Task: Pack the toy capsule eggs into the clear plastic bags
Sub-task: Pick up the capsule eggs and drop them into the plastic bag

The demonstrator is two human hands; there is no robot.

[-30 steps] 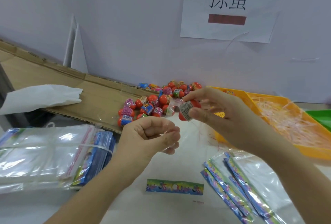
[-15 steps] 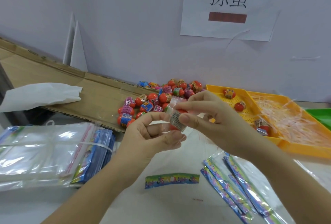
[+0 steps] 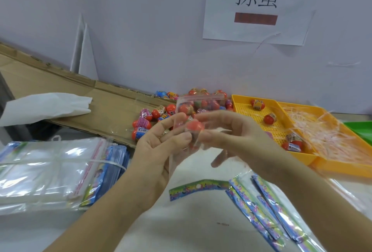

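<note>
"拣蛋" on wall sign (image 3: 255,7)

A person's left grip (image 3: 161,147) and right grip (image 3: 231,136) meet above the middle of the white counter (image 3: 191,221). Both pinch a clear bag (image 3: 198,101) with a red capsule egg (image 3: 194,126) inside. Behind them, a pile of eggs (image 3: 153,114) lies by the counter's back edge, partly on cardboard (image 3: 90,100). A yellow tray (image 3: 241,108) at the right edge holds a few eggs. A banded bundle of bags (image 3: 50,167) sits at the left edge. Printed bags (image 3: 271,207) fan out near the front right corner.
</note>
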